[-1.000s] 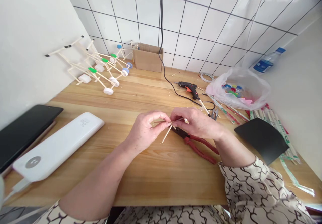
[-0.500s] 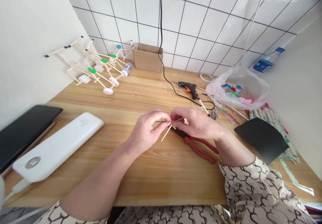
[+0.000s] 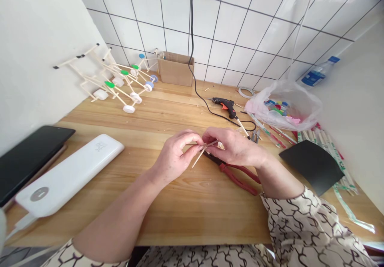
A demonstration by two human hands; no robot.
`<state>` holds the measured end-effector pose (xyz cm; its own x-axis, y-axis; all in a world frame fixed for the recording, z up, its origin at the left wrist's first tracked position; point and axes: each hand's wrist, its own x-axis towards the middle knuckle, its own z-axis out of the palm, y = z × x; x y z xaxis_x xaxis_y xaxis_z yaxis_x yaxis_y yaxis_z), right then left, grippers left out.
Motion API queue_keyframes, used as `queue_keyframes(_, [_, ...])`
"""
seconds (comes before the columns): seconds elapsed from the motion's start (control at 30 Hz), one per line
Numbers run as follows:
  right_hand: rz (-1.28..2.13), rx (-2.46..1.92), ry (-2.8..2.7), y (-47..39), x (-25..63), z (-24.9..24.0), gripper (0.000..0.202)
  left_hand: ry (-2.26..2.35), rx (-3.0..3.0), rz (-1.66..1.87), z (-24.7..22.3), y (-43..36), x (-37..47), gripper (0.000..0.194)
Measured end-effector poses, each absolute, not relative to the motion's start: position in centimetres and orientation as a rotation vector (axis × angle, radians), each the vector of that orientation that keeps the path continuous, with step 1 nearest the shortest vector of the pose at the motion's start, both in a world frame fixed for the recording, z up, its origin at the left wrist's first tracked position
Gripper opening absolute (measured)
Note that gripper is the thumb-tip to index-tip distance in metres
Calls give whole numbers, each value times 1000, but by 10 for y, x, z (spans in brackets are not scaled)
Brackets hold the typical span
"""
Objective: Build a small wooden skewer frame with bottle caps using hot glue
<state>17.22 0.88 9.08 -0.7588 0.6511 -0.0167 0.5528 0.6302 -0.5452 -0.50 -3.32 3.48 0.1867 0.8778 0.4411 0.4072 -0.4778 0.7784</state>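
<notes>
Thin wooden sticks (image 3: 198, 158) meet between my two hands over the middle of the table. My left hand (image 3: 177, 154) pinches them between thumb and fingertips. From the other side my right hand (image 3: 232, 147) also pinches the sticks, its fingertips almost touching the left ones. One stick points down toward me; the exact joint is covered by my fingers. Under the right hand lie red-handled pliers (image 3: 237, 175), their jaws partly hidden by it. Behind the hands rests a black glue gun (image 3: 225, 106) with a glue stick in its back.
Stick frames with bottle-cap wheels (image 3: 129, 108) stand at the back left beside a cardboard box (image 3: 177, 70). A white power bank (image 3: 72, 171) and a phone (image 3: 33, 155) lie left. On the right are a plastic bag of caps (image 3: 291, 111), a black sheet (image 3: 312, 165) and stick bundles (image 3: 321, 137).
Almost nothing differs. Both hands keep their pinch on the sticks, with only a very slight shift of the fingers.
</notes>
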Motion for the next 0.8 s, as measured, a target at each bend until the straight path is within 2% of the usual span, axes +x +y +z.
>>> queue_keyframes(0.5, [637,-832,-2657,6,176,84,30,1226,1984,1305,32,-32,-5,7])
queue_keyframes(0.8, [650,-862,-2662,7,173,84,11,1190,2019,1361,30,-31,-4,9])
